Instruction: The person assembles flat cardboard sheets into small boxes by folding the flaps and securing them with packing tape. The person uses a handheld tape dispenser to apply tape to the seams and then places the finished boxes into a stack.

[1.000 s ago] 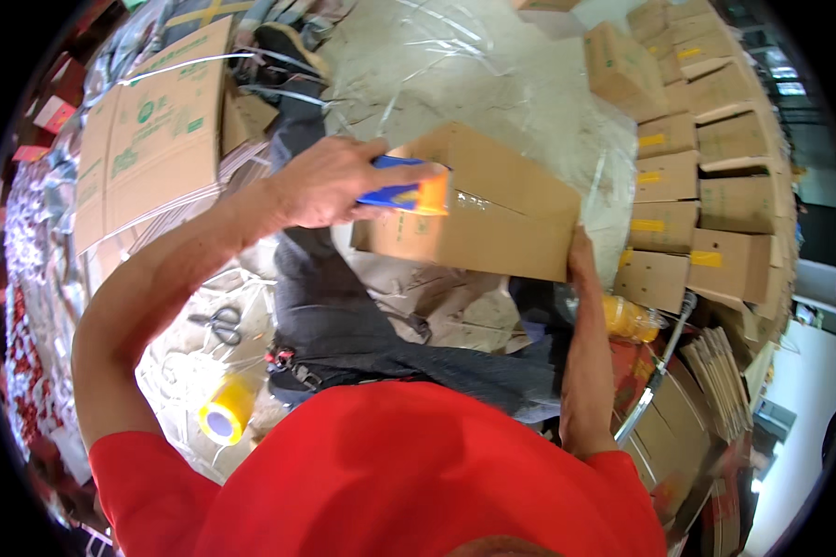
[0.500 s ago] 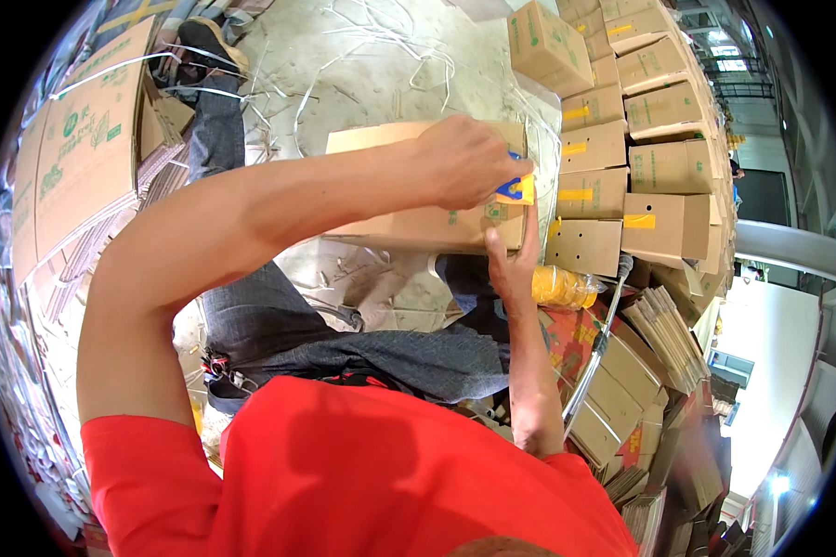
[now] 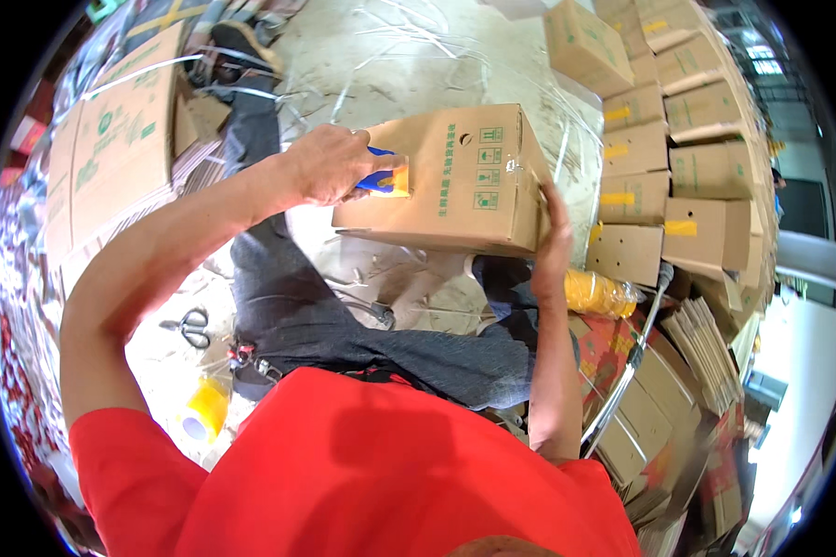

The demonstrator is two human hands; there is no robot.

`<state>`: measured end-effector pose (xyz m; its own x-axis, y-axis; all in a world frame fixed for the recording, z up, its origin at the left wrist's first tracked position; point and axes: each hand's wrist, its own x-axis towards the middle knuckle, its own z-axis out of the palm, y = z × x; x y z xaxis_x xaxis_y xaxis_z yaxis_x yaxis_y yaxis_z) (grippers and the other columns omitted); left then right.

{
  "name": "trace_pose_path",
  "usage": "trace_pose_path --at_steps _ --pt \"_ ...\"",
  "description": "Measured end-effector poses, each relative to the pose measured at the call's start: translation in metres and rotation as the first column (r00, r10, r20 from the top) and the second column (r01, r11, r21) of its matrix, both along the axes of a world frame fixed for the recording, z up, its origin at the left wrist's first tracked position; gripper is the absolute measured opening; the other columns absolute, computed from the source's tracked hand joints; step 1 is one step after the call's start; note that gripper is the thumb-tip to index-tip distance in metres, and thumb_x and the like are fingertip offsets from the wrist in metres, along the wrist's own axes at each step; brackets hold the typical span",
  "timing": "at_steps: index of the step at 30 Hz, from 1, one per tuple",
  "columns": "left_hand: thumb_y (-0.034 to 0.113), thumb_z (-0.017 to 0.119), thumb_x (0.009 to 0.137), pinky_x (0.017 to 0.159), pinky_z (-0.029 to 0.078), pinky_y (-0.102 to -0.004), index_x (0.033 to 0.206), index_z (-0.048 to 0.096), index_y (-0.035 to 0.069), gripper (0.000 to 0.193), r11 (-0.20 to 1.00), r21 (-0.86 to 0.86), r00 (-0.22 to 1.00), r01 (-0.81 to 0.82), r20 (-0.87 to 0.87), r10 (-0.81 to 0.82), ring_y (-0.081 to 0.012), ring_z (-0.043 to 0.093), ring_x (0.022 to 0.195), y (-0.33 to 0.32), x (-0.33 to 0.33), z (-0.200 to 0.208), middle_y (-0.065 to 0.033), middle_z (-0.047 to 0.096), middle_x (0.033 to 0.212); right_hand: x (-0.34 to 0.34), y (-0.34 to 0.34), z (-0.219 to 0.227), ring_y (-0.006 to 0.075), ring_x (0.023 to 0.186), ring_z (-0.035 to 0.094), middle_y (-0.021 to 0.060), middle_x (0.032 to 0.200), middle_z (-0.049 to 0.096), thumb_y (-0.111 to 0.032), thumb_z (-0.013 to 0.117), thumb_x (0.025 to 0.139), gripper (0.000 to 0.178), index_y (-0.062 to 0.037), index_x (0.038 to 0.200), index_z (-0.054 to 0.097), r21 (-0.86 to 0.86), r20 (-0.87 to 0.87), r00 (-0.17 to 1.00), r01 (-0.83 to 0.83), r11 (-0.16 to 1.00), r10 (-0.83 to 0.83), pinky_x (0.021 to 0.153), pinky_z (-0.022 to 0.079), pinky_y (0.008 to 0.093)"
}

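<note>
While the left hand [image 3: 327, 167] curls its fingers closed round a blue-and-orange tool [image 3: 381, 176], it's come back from the right end of the carton [image 3: 437, 190] to its left part, and that carton, out before the legs [image 3: 279, 302], now shows more printed face, seemingly the side being worked. Over at the right end, the right hand [image 3: 554, 237] steadies it, fingers nearly straight; tool contact is unclear, the underside hidden.

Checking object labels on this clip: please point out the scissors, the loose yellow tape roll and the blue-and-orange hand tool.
Scissors [image 3: 185, 326]: head view, near the pivot.
Loose yellow tape roll [image 3: 209, 405]: head view, yellow outer side.
Blue-and-orange hand tool [image 3: 378, 182]: head view, blue body.
</note>
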<state>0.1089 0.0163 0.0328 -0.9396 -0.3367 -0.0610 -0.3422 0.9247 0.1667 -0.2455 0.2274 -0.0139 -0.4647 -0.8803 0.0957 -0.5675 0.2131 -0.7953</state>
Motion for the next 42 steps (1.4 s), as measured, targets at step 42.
trace_pose_path --at_steps 42 --pt "0.031 0.077 0.093 0.090 0.059 -0.0442 0.151 0.056 0.013 0.064 0.465 0.722 0.363 -0.512 -0.309 0.879 -0.0373 0.076 0.099 0.055 0.027 -0.117 -0.0229 0.076 0.111 -0.124 -0.002 -0.079 0.0403 0.128 0.059 0.0311 0.139 0.062 -0.051 0.048 0.110 0.070 0.0111 0.142 0.056 0.269 -0.136 0.961 0.270 0.925 -0.241 0.110 0.044 0.0423"
